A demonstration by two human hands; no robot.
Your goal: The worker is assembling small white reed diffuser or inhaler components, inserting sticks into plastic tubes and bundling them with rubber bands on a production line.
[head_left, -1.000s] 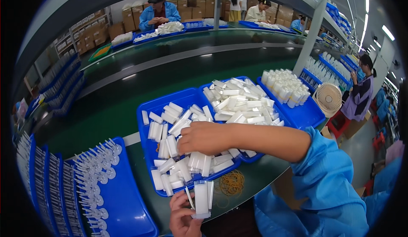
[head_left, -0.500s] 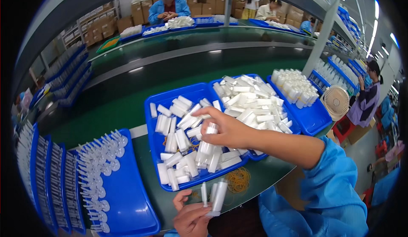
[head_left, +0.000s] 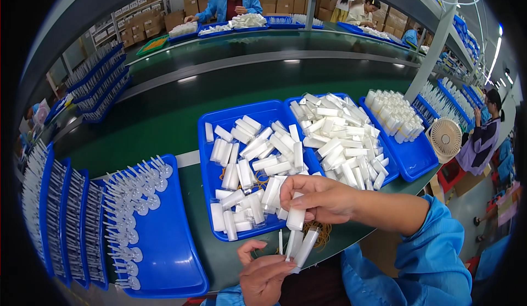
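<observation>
My left hand (head_left: 267, 279) pinches the lower end of a clear plastic sleeve (head_left: 308, 244) with white inside. A thin white stick (head_left: 280, 243) stands up beside it, also at those fingers. Just above, my right hand (head_left: 324, 200) grips a white block in clear wrapping (head_left: 296, 217), whose lower end hangs close over the sleeve; I cannot tell whether they touch. Behind my right hand lies a blue tray (head_left: 263, 108) of similar wrapped white pieces. A tangle of yellowish rubber bands (head_left: 324, 235) is partly hidden by the hands and sleeve.
A second blue tray (head_left: 393, 168) heaped with white pieces and a third (head_left: 417, 166) with upright white cylinders stand to the right, near a fan (head_left: 445, 137). On the left, a blue tray (head_left: 164, 251) holds clear round-based stems beside stacked trays (head_left: 63, 223). A co-worker (head_left: 233, 4) sits opposite.
My right hand has come down from over the tray to just above my left hand, bringing a wrapped white block. The left hand keeps its hold. The whole view has shifted slightly.
</observation>
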